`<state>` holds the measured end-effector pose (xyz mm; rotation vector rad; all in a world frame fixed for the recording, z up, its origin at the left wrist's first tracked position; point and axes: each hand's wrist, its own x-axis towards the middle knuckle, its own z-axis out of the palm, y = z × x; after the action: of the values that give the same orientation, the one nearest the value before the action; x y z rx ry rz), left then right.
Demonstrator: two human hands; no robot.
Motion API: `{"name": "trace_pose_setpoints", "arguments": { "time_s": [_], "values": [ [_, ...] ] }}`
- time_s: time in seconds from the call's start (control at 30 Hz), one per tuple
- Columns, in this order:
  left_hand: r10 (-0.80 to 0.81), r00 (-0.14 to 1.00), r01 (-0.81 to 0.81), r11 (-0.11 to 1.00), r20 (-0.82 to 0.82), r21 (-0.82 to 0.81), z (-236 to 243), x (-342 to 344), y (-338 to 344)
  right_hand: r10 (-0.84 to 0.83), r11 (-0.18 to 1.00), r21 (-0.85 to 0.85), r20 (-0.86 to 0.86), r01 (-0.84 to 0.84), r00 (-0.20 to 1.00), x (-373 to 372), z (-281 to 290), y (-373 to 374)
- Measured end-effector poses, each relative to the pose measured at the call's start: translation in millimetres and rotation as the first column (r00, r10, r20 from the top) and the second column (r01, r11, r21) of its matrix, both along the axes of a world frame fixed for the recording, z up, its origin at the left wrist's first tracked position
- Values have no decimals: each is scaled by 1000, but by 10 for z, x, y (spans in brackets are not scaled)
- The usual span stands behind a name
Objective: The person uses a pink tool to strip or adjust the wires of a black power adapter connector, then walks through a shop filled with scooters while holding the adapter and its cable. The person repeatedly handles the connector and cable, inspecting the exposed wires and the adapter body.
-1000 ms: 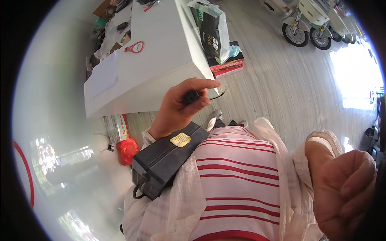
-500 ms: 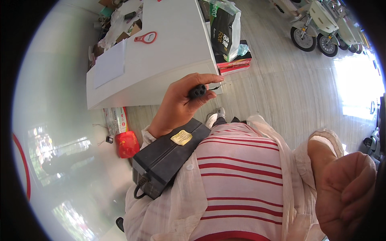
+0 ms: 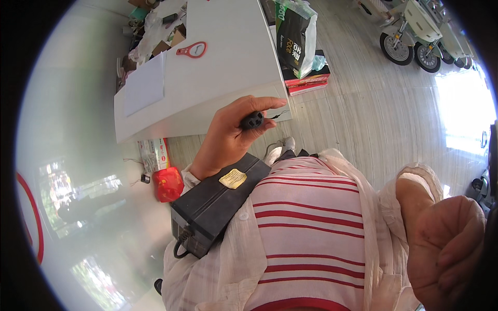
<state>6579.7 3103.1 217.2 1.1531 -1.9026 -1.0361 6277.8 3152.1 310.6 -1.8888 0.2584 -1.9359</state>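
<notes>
Pale wood-grain flooring (image 3: 358, 114) spreads beyond the person, whose left hand (image 3: 224, 130) grips a black cylindrical plastic connector (image 3: 252, 120), nothing plugged into its visible face, a black rectangular power brick (image 3: 207, 202) lying over the left forearm, while the right hand (image 3: 446, 243) curls, its contents unclear.

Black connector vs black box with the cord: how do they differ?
Size: the black connector is small; the black box is far larger.
Shape: the connector has a rounded, slotted end; the box is long and flat-sided, with a yellowish label.
Support: the left hand grips the connector; the box lies against the left arm.
Shared: dark colour.
</notes>
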Motion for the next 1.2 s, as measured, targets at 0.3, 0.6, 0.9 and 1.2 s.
{"name": "trace_pose_setpoints", "arguments": {
  "time_s": [0.3, 0.6, 0.9, 1.2],
  "values": [
    [43, 980, -1, 977, -193, 215, -103, -55, 82, 39, 999, 15, -15, -39, 999, 29, -15, -33],
    [-120, 975, 184, 908, -186, 378, 56, 26, 56, 223, 922, 377, -314, -95, 923, 354, 58, -590],
    [-280, 930, 349, 876, -238, 332, -92, 247, -102, 371, 256, 964, -27, -75, 928, 1081, -660, -1443],
    [-266, 929, 353, 845, -257, 401, 113, 202, -15, 598, 128, 981, -196, 149, 777, 1345, -747, -1688]
  ]
}}
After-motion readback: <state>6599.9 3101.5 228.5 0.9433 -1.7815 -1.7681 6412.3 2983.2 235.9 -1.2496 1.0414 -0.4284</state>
